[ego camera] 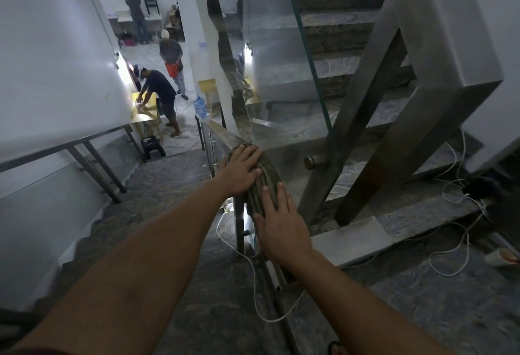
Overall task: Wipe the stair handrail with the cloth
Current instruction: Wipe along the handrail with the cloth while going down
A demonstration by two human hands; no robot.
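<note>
A marble-patterned staircase (174, 191) drops toward a lit room where three people work, one of them bent over a yellow tabletop (146, 107); beside the flight stands a glass balustrade panel (281, 73). Along its top runs the steel stair handrail (222, 132), sloping down and away from the camera. Draped over that rail, near its upper end, lies a striped olive-green cloth (267, 174). The left hand (242, 171) presses flat on the cloth's far part, fingers spread and open, not closed round the rail. The right hand (278, 228) lies just behind it on the near end of the cloth, palm down, fingers likewise extended. A white cable (247, 259) trails across the steps beneath the arms.

The wipe appears to be in progress on the upper stretch, with most of the rail below seemingly yet to be covered. To do it well, the hands would likely need to wrap the cloth over the rail's sides as well as its top, keep even pressure, and slide downward in one overlapping pass, minding the cable underfoot.
</note>
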